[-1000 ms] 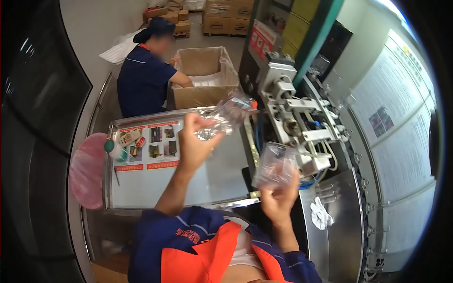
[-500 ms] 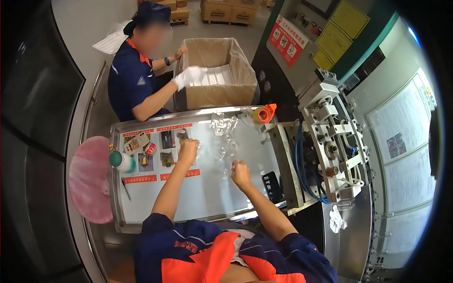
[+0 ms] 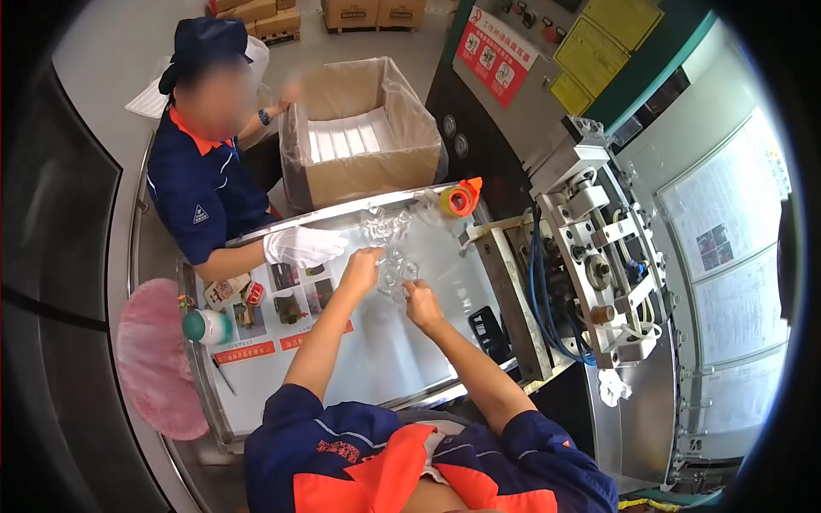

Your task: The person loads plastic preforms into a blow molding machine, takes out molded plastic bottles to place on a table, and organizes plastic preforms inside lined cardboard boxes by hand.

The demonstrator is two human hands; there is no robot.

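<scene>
On the metal-rimmed table (image 3: 385,363), as the head view shows, clear plastic pieces (image 3: 395,272) lie between your hands. Your left hand (image 3: 362,271) and right hand (image 3: 422,305) are partly curled at their edges; whether either grips one, you cannot tell. A co-worker's white-gloved hand (image 3: 304,247) reaches near your left; an orange tape dispenser (image 3: 462,198) sits beyond the pieces.
</scene>
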